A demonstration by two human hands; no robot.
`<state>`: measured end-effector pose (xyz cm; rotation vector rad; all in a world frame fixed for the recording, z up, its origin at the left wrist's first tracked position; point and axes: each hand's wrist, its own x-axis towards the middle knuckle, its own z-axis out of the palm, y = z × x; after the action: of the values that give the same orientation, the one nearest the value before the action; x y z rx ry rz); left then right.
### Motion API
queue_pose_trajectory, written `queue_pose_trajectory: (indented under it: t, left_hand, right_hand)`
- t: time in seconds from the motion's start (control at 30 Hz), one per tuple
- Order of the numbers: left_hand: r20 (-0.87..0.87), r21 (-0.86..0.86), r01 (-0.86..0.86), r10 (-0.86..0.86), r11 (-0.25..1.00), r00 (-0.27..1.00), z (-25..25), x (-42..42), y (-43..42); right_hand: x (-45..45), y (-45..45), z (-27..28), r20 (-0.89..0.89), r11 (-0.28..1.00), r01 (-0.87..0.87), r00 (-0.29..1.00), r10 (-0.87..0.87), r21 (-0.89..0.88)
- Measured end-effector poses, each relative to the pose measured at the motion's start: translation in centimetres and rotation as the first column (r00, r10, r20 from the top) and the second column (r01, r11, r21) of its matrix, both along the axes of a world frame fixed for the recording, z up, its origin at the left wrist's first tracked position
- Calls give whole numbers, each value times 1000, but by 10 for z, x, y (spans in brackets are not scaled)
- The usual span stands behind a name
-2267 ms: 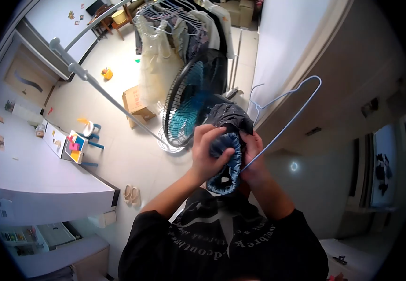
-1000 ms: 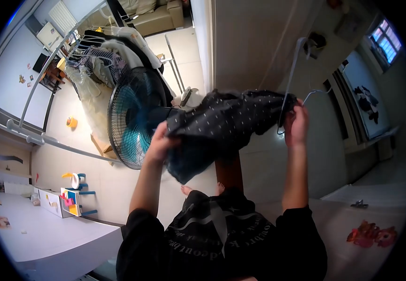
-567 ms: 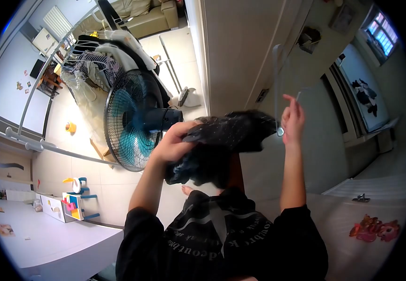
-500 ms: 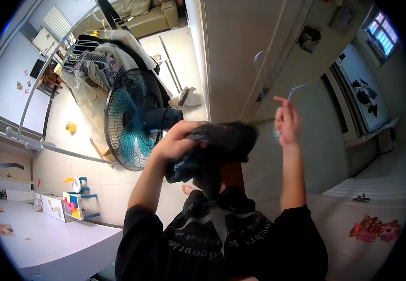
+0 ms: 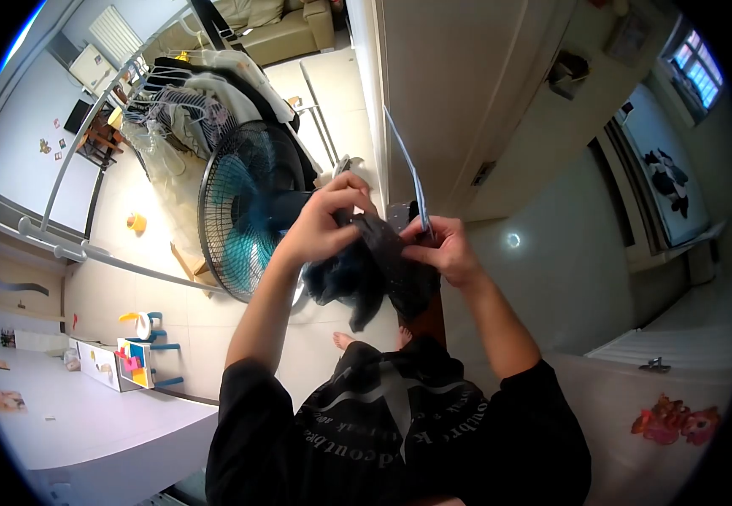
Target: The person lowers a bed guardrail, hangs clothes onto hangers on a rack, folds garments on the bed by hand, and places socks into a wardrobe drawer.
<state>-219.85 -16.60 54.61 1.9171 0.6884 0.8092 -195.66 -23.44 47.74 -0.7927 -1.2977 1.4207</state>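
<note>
A dark, bunched-up garment (image 5: 380, 253) hangs in front of my body. My left hand (image 5: 328, 221) is closed on its upper left edge, fingers curled and thumb against the cloth. My right hand (image 5: 444, 253) pinches a thin pale blue clothes hanger (image 5: 413, 173) at the garment's right side. The hanger stands nearly upright, seen almost edge-on, and its lower part is hidden by the hand and cloth. The garment's kind cannot be made out.
Left of my hands stands a fan (image 5: 243, 211). Behind it, clothes hang on a white rack (image 5: 55, 181). A door (image 5: 459, 101) is straight ahead, a white desk (image 5: 113, 430) at lower left, and a small toy table (image 5: 135, 363) beyond it.
My right hand has come leftward with the hanger, from out at the right to the garment. The garment now hangs lower and looser, with my left hand still at its upper left.
</note>
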Motion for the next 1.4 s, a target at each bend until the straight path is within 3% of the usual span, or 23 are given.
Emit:
queue_pose_trajectory:
  t: [0.03,0.1,0.17,0.2,0.3,0.4,0.5,0.6,0.7,0.8,0.9,1.0,1.1,1.2,1.3,1.33,1.4]
  left_hand:
    - [23,116,-44,42,992,999,-8,-1,4]
    - [-16,117,-313,317,943,948,-14,5,2]
    - [-78,134,-527,539,839,839,-14,11,-4]
    - [-167,77,-497,502,864,848,-15,10,-2]
    - [-359,-147,-413,340,899,869,-10,7,-1]
    - [131,-409,-152,223,900,966,-20,17,-4]
    - [317,-500,28,153,865,936,-12,23,-10]
    - [395,-454,111,88,884,915,-17,17,-7]
    - [421,-473,238,-20,849,907,-26,1,-1]
    - [342,-534,219,-28,817,939,-50,-18,8]
    - [427,-479,171,58,861,903,-24,6,-9]
    - [369,-439,229,-59,869,928,-16,5,-9]
    - [307,-476,208,-60,855,950,-14,5,-12]
    - [267,-393,219,-118,893,957,-16,7,-14]
    - [92,-341,170,-147,924,985,-14,8,-16]
    - [-124,-240,70,-102,968,987,-3,10,-20]
    - [-508,25,-62,66,998,859,23,14,-26]
  right_hand:
    - [1,0,2,30,999,12,999,-11,-30]
    - [3,-2,11,91,995,40,995,-32,-87]
    - [0,-4,16,135,989,118,982,-130,88]
    - [-2,-5,19,151,972,153,972,-180,177]
    - [-1,-14,26,235,982,128,959,-157,136]
    - [4,-18,19,250,975,149,950,-188,168]
    - [10,-27,18,94,955,288,951,-294,76]
    - [40,-31,28,335,895,393,831,-445,213]
    - [79,-24,20,262,752,446,746,-612,486]
    - [113,-43,56,380,788,381,720,-581,483]
    - [127,-61,86,505,853,311,702,-503,419]
    - [136,-68,88,509,880,180,757,-409,440]
    - [139,-67,85,535,889,85,772,-344,449]
    - [127,-60,94,566,898,48,761,-316,437]
    - [108,-52,96,583,923,33,766,-270,384]
    - [104,-49,97,597,925,21,758,-262,378]
    - [98,-43,100,625,930,-3,741,-244,367]
